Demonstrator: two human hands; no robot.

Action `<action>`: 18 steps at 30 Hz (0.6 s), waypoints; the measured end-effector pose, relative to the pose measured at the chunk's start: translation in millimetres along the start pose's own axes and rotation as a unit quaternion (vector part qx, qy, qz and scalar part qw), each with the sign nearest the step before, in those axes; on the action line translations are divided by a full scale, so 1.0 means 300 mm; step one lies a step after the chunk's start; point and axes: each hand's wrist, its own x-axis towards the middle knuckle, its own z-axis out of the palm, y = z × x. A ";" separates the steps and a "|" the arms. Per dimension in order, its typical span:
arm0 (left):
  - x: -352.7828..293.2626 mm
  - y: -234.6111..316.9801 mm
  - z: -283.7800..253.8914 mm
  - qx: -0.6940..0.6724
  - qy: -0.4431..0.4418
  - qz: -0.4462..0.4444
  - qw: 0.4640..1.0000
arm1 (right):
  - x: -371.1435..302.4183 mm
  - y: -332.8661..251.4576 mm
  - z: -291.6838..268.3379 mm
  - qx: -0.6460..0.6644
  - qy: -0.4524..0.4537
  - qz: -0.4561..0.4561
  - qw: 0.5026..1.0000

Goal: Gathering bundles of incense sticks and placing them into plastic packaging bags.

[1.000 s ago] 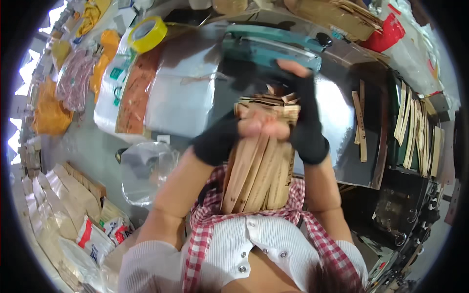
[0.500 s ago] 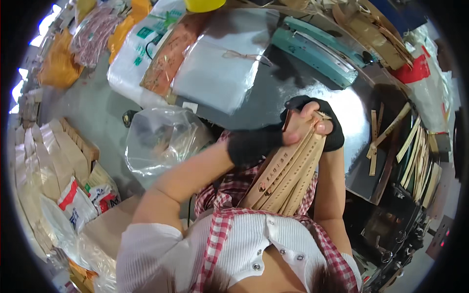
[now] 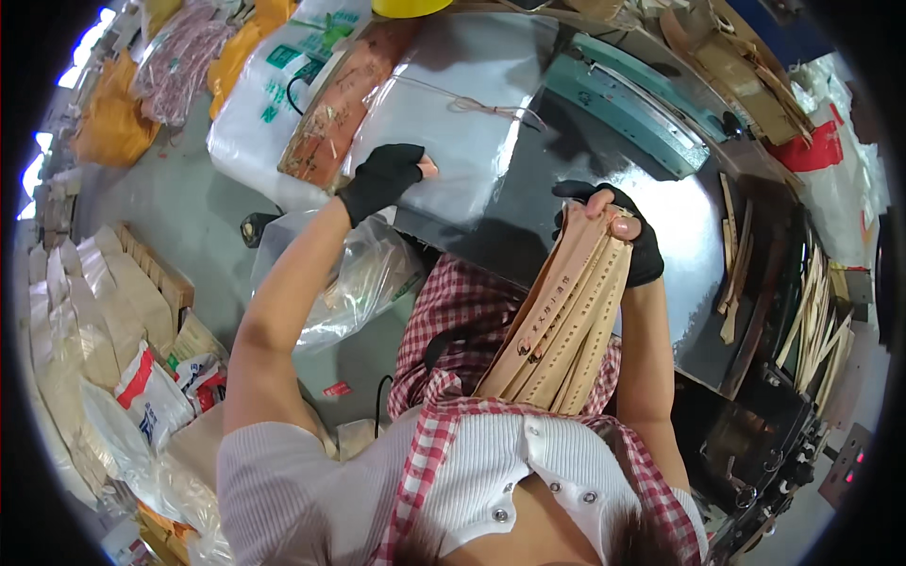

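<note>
My right hand, in a black fingerless glove, is closed round the top of a bundle of long, narrow tan paper sleeves. The sleeves bear dark print and fan out downward, their lower ends against my apron. My left hand, gloved the same way, is apart from the bundle. Its fingers are curled closed over the near-left part of a stack of clear plastic bags; whatever they may hold is hidden. A thin loop of string lies on those bags, beyond my left hand.
A teal heat sealer stands at the back right of the dark table. Thin tan strips are bunched at the right. A clear plastic bag hangs at the table's near-left edge. An orange-brown board borders the bag stack.
My left hand has left the sleeve bundle and moved left to the plastic bags. My right hand still grips the sleeves in about the same place.
</note>
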 end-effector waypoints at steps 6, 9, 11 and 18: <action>0.035 0.201 -0.001 -0.417 0.067 -0.089 0.902 | 0.070 0.054 -0.016 0.006 0.027 0.042 0.999; 0.045 0.284 0.101 -0.351 0.035 -0.070 0.933 | 0.162 0.071 0.003 -0.032 -0.016 0.089 0.995; 0.049 0.355 0.170 -0.134 0.134 -0.025 0.981 | 0.216 0.079 0.046 -0.072 0.012 0.115 0.991; -0.008 0.249 0.032 -0.474 0.096 -0.128 0.866 | 0.138 0.057 -0.028 0.000 0.069 0.084 0.994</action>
